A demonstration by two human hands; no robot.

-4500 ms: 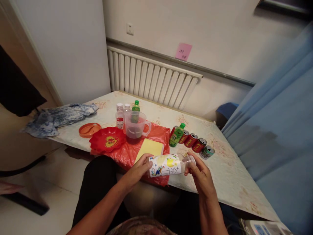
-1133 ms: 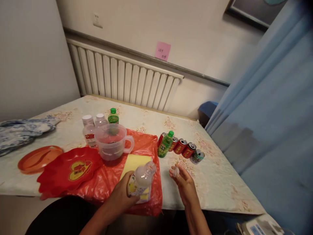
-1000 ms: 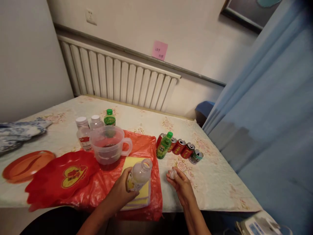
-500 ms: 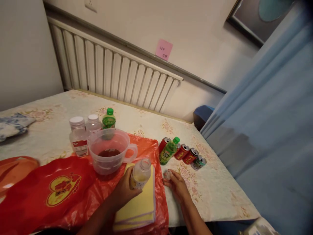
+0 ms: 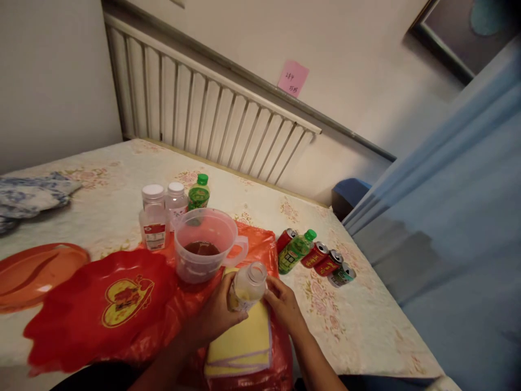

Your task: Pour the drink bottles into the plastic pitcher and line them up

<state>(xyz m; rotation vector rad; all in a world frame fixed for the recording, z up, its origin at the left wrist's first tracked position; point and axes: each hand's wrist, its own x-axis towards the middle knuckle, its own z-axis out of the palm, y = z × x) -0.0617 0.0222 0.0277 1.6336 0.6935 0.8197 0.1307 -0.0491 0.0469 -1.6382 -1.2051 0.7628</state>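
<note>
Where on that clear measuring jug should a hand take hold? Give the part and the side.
Take the clear measuring jug by its loop handle, coming from its right side, where the handle sticks out toward the cans. It stands upright with dark liquid low inside, so a level lift probably suits. The left hand holding the open bottle sits just in front.

A floral-clothed table carries a red bag, cans and bottles
</note>
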